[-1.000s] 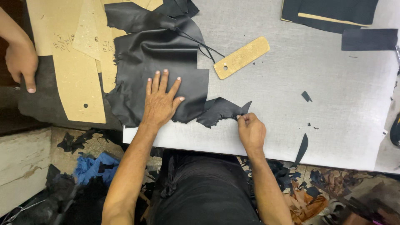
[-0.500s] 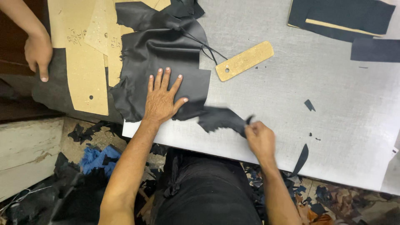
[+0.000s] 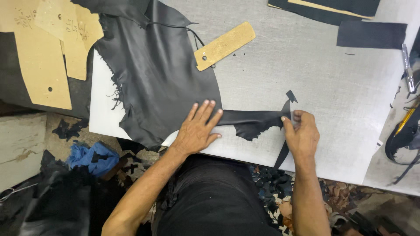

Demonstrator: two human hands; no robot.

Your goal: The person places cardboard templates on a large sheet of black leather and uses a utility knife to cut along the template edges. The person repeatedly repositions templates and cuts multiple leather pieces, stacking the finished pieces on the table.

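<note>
Nearest the table edge, we see the left hand (image 3: 197, 129) pressed flat on the black leather hide (image 3: 162, 78), fingers extended and close together, pinning the sheet where a narrow ragged strip (image 3: 256, 122) runs off to the right. Our right hand (image 3: 302, 133) grips the far end of that strip, fingers curled and closed on it, though we cannot tell whether a blade is also held. We judge the leather soft, thin and limp: it drapes over the near edge of the grey work table (image 3: 315, 70), frays at its left margin and should stretch under tension, so it is best held flat near the cut line and pinched at the strip's tip. Beyond the hands lies a small tan cardboard template (image 3: 225, 46) with a punched hole, just beside the hide. Farther left we see larger tan patterns (image 3: 43, 65); at the far right, dark cut pieces (image 3: 372, 34) and a metal knife (image 3: 407, 67).
</note>
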